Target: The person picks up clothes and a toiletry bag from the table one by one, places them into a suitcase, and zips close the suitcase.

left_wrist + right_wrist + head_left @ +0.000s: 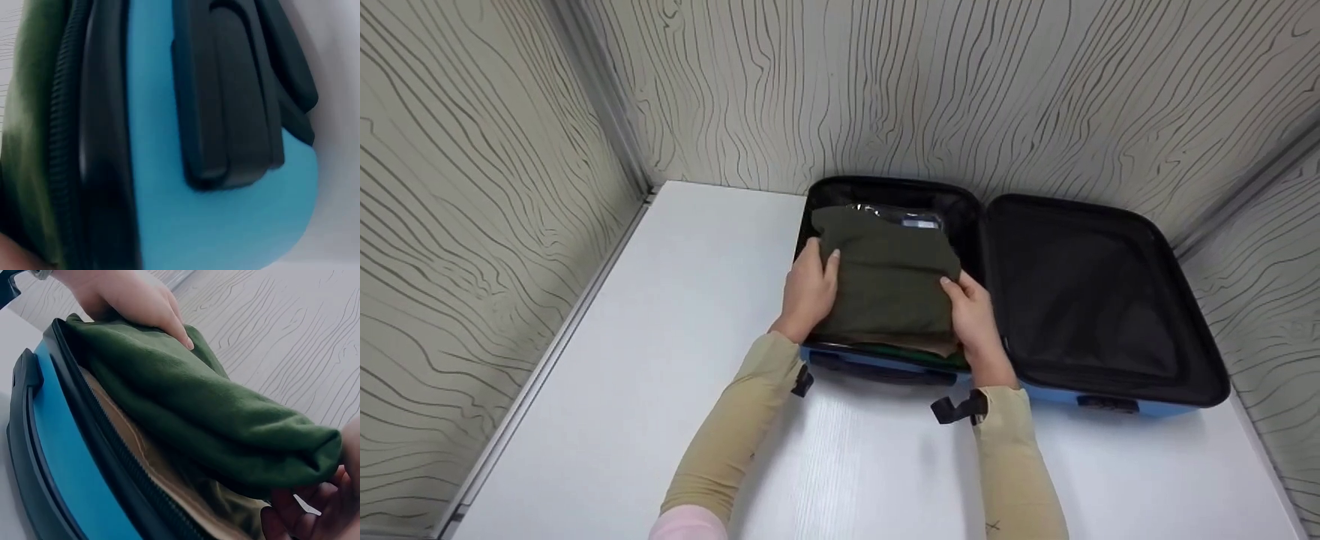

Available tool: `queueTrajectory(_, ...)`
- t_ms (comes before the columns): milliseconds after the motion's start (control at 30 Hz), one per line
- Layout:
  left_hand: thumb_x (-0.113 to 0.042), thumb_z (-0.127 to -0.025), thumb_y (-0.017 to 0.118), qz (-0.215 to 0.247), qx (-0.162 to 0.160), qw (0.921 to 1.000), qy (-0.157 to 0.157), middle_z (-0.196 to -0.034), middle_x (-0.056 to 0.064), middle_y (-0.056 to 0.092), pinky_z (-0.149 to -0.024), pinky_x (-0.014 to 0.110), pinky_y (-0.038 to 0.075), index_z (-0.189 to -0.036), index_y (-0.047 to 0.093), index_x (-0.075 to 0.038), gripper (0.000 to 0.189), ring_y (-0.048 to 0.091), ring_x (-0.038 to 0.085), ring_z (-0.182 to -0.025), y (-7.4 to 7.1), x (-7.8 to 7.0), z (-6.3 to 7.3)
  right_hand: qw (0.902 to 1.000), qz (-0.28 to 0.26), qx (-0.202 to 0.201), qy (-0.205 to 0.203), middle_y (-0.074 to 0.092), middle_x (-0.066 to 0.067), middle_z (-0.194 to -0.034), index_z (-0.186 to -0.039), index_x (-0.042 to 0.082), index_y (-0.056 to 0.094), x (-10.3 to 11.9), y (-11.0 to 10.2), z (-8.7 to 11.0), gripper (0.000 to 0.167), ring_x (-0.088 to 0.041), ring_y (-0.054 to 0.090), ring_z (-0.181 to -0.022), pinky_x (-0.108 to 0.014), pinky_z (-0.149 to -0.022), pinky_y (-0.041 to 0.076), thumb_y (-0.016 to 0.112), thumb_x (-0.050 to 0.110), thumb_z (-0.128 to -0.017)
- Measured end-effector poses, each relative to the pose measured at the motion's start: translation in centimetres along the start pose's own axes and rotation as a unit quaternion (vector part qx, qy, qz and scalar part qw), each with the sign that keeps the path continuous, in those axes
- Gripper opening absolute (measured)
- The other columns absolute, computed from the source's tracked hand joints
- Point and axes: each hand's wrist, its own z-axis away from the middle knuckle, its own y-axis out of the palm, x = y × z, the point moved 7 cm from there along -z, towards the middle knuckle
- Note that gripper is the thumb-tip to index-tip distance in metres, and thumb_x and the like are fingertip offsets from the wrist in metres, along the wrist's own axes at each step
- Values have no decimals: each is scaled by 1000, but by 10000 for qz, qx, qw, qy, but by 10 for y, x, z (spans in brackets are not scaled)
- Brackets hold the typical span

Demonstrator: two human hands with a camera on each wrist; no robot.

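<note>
A folded dark green garment [889, 289] lies over the left half of an open blue suitcase [971, 377]. At its left edge my left hand [808, 291] grips the cloth, thumb on top. My right hand [976, 319] holds the opposite edge, its thumb on the upper face. The right wrist view shows the fingers of the right hand [312, 512] curled under the garment [197, 388], while the left hand [135, 298] holds its far end. Beneath it, brown cloth [132, 430] shows along the zipper. The left wrist view has mostly the blue shell [185, 230] and handle [236, 107].
Behind the garment, a shiny clear plastic item [919, 220] shows inside the suitcase. The suitcase's other half [1080, 292], lined in black, lies open at the right. A white table [660, 315] carries everything, with wood-pattern panels [810, 90] behind and on both sides.
</note>
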Motion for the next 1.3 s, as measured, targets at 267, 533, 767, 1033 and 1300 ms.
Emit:
queueTrajectory(267, -22, -110, 46, -179, 126, 9998, 15, -131, 22, 56, -99, 43, 47, -139, 46, 7, 41, 57, 32, -120, 13, 4, 1, 9991, 380, -169, 40, 44, -13, -154, -158, 13, 39, -10, -8, 3, 48, -30, 46, -134, -45, -106, 40, 44, 25, -111)
queueTrajectory(533, -19, -108, 52, -420, 407, 9976, -370, -138, 29, 45, -102, 45, 46, -147, 36, 10, 51, 55, 39, -122, 21, 13, 6, 9961, 740, -292, 393, 44, -20, -151, -159, 5, 32, -20, -11, 3, 51, -35, 45, -132, -48, -107, 38, 41, 18, -111)
queueTrajectory(767, -33, -106, 56, -724, 802, 9925, -574, -160, 28, 21, -112, 48, 35, -161, 17, 0, 75, 32, 43, -142, 22, 14, 13, 9919, 1102, -537, 325, 30, -22, -156, -165, 17, 12, -20, -10, 10, 79, -39, 44, -128, -52, -100, 41, 61, 21, -103)
queueTrajectory(1033, -54, -100, 59, -955, 1388, 9835, -657, -164, 26, 14, -116, 51, 27, -162, 11, -2, 95, 24, 43, -147, 31, 16, 21, 9811, 1866, -419, 284, 27, -19, -159, -164, 13, 22, -21, -7, 13, 72, -37, 27, -145, -53, -113, 28, 58, 20, -102)
queueTrajectory(1300, -56, -102, 54, -1380, 1621, 9731, -883, -160, 28, 24, -113, 52, 33, -160, 17, 3, 90, 34, 43, -143, 39, 25, 24, 9661, 2558, -310, 171, 27, -26, -157, -161, 0, 21, -24, 1, 10, 72, -41, 30, -143, -53, -113, 30, 56, 18, -100)
